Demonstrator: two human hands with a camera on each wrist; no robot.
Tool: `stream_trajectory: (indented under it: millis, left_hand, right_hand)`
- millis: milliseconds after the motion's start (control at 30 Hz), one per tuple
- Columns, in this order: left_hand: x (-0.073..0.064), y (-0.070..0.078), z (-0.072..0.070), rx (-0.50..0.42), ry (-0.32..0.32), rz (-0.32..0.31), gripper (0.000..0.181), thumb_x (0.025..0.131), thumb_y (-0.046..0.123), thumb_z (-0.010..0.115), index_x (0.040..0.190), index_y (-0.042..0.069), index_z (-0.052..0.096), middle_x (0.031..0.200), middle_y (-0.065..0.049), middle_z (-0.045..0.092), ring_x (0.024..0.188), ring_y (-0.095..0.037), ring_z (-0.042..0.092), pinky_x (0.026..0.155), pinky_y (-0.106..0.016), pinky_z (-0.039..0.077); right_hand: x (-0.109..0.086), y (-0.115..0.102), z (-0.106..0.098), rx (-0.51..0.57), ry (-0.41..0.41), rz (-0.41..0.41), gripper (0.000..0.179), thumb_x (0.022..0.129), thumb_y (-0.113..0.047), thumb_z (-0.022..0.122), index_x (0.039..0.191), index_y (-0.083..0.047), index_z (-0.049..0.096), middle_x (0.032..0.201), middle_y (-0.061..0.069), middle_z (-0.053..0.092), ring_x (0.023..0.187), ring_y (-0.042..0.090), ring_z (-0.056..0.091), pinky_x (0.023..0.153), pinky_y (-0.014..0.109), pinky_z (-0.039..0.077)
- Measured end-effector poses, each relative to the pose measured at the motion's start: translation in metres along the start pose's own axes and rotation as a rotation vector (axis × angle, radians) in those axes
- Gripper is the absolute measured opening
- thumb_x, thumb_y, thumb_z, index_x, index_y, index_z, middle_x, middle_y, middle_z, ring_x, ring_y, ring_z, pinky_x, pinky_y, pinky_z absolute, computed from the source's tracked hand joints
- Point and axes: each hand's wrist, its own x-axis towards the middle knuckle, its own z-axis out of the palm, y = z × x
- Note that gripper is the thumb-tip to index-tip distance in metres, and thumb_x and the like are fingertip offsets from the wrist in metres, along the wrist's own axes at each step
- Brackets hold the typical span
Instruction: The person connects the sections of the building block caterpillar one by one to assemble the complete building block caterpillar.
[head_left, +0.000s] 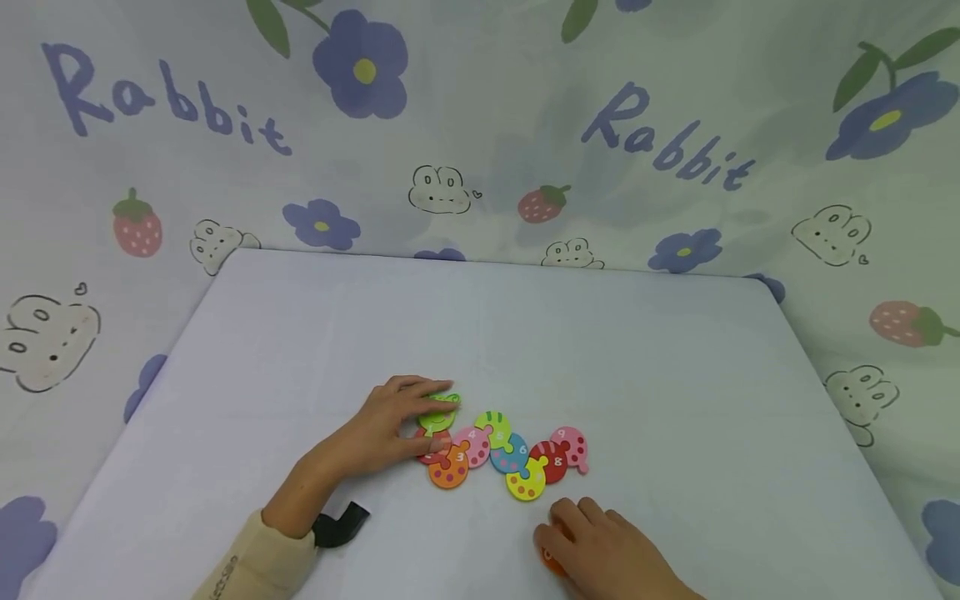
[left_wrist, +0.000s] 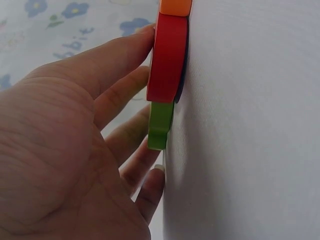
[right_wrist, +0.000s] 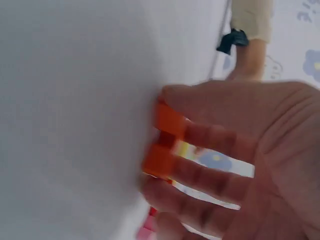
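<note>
A caterpillar puzzle of joined, numbered round pieces lies on the white table. Its green head piece (head_left: 437, 420) and red piece (head_left: 432, 458) are at the left end, and a pink piece (head_left: 570, 442) marked 9 ends the chain at the right. My left hand (head_left: 386, 427) rests its fingers on the head and red pieces, partly covering them. Nearer the front, my right hand (head_left: 611, 550) pinches an orange puzzle piece (right_wrist: 169, 120) between thumb and fingers, low over the tabletop. A notch shows in that piece's edge in the right wrist view; the hand hides most of its face.
Between the ends run several more pieces, among them an orange one (head_left: 448, 477), a blue one (head_left: 510, 455) and a yellow one (head_left: 527, 483). A black angled object (head_left: 343, 527) is at my left wrist. Behind the table (head_left: 675, 358) hangs a printed cloth (head_left: 487, 100).
</note>
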Motion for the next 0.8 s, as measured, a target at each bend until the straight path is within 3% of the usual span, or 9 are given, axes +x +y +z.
stream_trajectory:
  millis: [100,333,467,567,700,800]
  left_hand:
    - [0.001,-0.001,0.001,0.000,-0.006,0.001,0.053,0.092,0.037,0.081,0.142,0.025,0.068,0.161,0.004,0.046,0.150,-0.028,0.030,0.115,-0.064,0.023]
    - [0.001,-0.001,0.001,0.009,-0.007,-0.001,0.054,0.092,0.038,0.081,0.143,0.026,0.068,0.162,0.006,0.045,0.150,-0.027,0.030,0.115,-0.064,0.023]
    - [0.001,-0.002,0.001,0.014,-0.004,-0.004,0.054,0.092,0.039,0.081,0.143,0.027,0.067,0.162,0.006,0.045,0.150,-0.027,0.030,0.115,-0.063,0.023]
    - [0.001,-0.003,0.001,0.012,0.001,-0.001,0.054,0.092,0.038,0.082,0.143,0.027,0.067,0.162,0.007,0.045,0.150,-0.027,0.030,0.115,-0.063,0.023]
    - [0.000,-0.005,0.002,0.005,0.010,0.003,0.054,0.091,0.039,0.082,0.142,0.027,0.068,0.161,0.007,0.045,0.150,-0.027,0.030,0.114,-0.064,0.023]
    - [0.000,-0.005,0.002,0.004,0.010,0.009,0.054,0.092,0.039,0.081,0.142,0.027,0.068,0.161,0.007,0.045,0.150,-0.027,0.030,0.114,-0.064,0.023]
  right_hand:
    - [0.003,0.000,0.001,0.057,0.034,0.045,0.051,0.073,-0.051,0.093,0.110,-0.026,0.067,0.094,-0.009,0.052,0.078,0.006,0.047,0.064,0.023,0.051]
    - [0.004,0.003,0.003,0.121,0.110,0.322,0.042,0.086,-0.053,0.081,0.100,-0.018,0.062,0.062,-0.012,0.046,0.054,0.007,0.043,0.056,0.028,0.043]
    - [-0.002,0.007,0.000,0.102,0.140,0.388,0.039,0.090,-0.053,0.077,0.096,-0.018,0.060,0.055,-0.010,0.041,0.050,0.009,0.041,0.054,0.029,0.040]
    - [-0.006,0.013,-0.004,0.067,0.137,0.321,0.044,0.086,-0.055,0.081,0.107,-0.019,0.065,0.074,-0.010,0.055,0.064,0.008,0.050,0.060,0.031,0.048]
    - [-0.010,0.022,-0.007,0.053,0.112,0.096,0.060,0.080,-0.045,0.089,0.131,-0.027,0.065,0.115,-0.006,0.061,0.094,0.013,0.056,0.074,0.033,0.056]
    - [-0.010,0.023,-0.005,0.079,0.108,0.008,0.055,0.081,-0.036,0.091,0.129,-0.023,0.067,0.118,-0.005,0.060,0.096,0.013,0.056,0.073,0.028,0.056]
